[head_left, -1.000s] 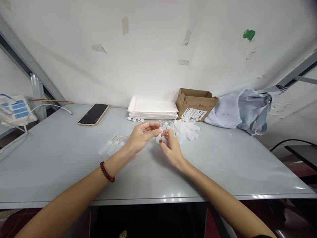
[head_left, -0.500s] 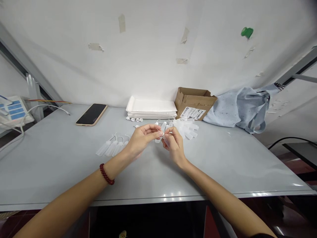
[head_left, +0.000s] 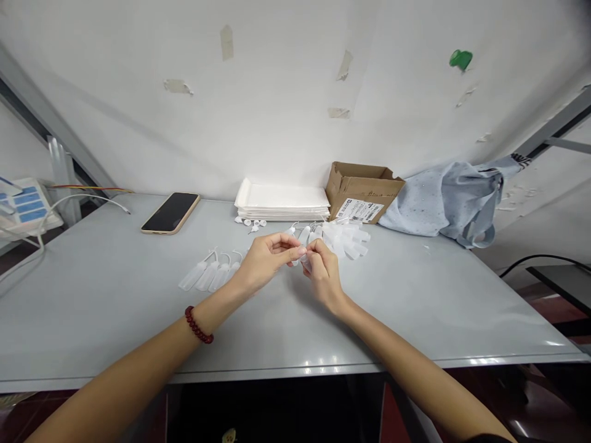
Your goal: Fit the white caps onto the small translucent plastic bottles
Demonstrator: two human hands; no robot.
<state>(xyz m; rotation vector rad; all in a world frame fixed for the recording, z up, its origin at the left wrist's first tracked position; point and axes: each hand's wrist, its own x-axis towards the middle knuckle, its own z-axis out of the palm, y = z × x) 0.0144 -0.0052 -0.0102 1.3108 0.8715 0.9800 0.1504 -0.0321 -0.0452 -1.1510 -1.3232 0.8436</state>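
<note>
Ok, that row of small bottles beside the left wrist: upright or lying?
Lying: the bottles stretch lengthwise along the table, their thin tips toward the wall.

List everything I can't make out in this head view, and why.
Head view, small translucent piece at the fingertips: mostly hidden by the left hand and right hand.
Head view, rightmost bottle of the left row: partly covered by the left hand.
Head view, label on the cardboard box: print too small.
Head view, blue-marked white object: cut off by the left edge.
</note>
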